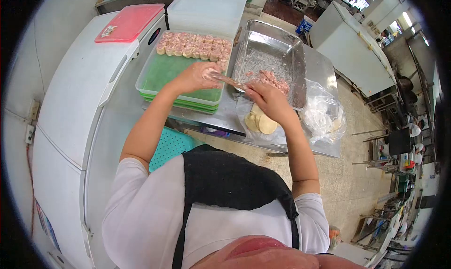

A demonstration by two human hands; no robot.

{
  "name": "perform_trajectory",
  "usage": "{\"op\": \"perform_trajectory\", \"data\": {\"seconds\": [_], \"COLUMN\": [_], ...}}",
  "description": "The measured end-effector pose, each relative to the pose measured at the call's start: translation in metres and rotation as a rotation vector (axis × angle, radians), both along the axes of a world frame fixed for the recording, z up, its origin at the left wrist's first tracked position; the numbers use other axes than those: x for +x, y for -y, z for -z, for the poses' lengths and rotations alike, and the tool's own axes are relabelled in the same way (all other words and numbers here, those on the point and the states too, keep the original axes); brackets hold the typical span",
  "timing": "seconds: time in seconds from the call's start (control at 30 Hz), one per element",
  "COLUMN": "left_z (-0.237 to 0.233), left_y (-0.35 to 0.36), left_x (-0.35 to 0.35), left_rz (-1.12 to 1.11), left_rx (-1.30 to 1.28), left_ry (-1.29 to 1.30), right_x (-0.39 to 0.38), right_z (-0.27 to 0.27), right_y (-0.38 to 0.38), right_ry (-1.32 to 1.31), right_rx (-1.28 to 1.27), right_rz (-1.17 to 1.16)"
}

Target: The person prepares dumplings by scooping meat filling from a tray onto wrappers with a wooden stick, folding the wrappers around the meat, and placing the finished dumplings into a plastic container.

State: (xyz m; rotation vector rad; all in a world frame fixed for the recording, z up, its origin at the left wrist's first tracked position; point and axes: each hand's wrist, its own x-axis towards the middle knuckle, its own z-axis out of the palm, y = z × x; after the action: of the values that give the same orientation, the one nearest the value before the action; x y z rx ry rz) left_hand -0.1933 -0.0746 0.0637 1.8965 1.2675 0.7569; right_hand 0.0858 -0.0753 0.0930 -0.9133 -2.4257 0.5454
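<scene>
Over the green-bottomed tray (164,74), my left hand (199,77) is closed around something hidden by its fingers, at one end of a flat spreading stick (228,79). My right hand (268,97) grips the stick's other end, beside the metal pan (268,38). Ground meat (277,82) lies in the pan's near part, just beyond my right hand. Rows of filled dumplings (190,44) cover the far part of the tray. Round dough wrappers (266,124) lie on plastic below my right hand.
A clear plastic bag (324,111) lies at the right of the steel table (324,67). White freezer (70,76) with a red lid (134,22) stands left. An empty-looking white tray (206,8) is behind. A teal perforated crate (169,147) sits below.
</scene>
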Motion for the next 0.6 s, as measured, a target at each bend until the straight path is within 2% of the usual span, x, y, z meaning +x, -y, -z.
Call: {"op": "perform_trajectory", "data": {"seconds": [0.07,0.13,0.17,0.2,0.23,0.3,0.33,0.4,0.5,0.6], "left_z": [0.007,0.021,0.037,0.048,0.051,0.055,0.056,0.055,0.061,0.071], "left_y": [0.002,-0.004,-0.013,-0.021,-0.027,-0.035,-0.038,-0.046,-0.057,-0.07], "left_x": [-0.022,-0.046,-0.058,-0.064,-0.064,-0.059,-0.053,-0.036,-0.014,-0.003], "left_rz": [-0.031,-0.052,-0.134,-0.216,-0.208,-0.254,-0.244,-0.322,-0.407,-0.418], "left_rx": [0.043,0.088,0.121,0.151,0.145,0.384,0.38,0.21,0.302,0.272], "left_ry": [-0.043,-0.089,-0.072,-0.054,-0.052,-0.319,-0.319,-0.243,-0.363,-0.388], "right_x": [0.009,0.024,0.033,0.042,0.051,0.068,0.075,0.087,0.096,0.108], "right_z": [0.005,0.017,0.025,0.028,0.031,0.037,0.041,0.049,0.053,0.056], "right_y": [0.0,-0.001,0.002,0.006,0.011,0.016,0.018,0.02,0.02,0.016], "right_ry": [-0.034,-0.112,-0.175,-0.174,-0.168,-0.152,-0.153,-0.216,-0.277,-0.275], "right_rx": [-0.016,-0.145,-0.132,-0.136,-0.211,-0.328,-0.333,-0.414,-0.368,-0.31], "right_rz": [0.001,0.136,0.163,0.172,0.259,0.376,0.385,0.445,0.429,0.45]}}
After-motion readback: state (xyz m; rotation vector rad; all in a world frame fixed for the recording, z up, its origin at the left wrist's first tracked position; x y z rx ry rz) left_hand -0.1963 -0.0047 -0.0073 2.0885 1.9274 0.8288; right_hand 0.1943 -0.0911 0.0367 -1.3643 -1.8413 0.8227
